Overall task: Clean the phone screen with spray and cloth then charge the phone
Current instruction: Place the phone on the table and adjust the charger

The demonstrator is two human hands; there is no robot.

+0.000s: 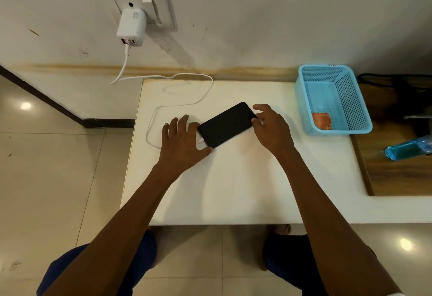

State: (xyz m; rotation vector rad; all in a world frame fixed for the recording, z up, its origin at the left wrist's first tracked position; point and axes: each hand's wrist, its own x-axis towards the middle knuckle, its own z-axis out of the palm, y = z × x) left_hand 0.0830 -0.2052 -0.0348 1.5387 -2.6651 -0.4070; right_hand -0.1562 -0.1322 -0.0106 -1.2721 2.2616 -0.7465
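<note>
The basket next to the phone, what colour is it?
The basket is light blue, with little holes all over its walls. The head view shows it, the only view.

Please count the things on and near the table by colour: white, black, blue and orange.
White: 2, charger and cable
Black: 1, phone
Blue: 2, basket and bottle
Orange: 1, cloth
Total: 6

Warm, even indoor light falls from overhead; ceiling lamps glare as bright spots on the glossy floor (25, 105). Soft shadows lie on the counter (233, 190). Wide-angle distortion bends the edges; focus stays fairly sharp.
</note>
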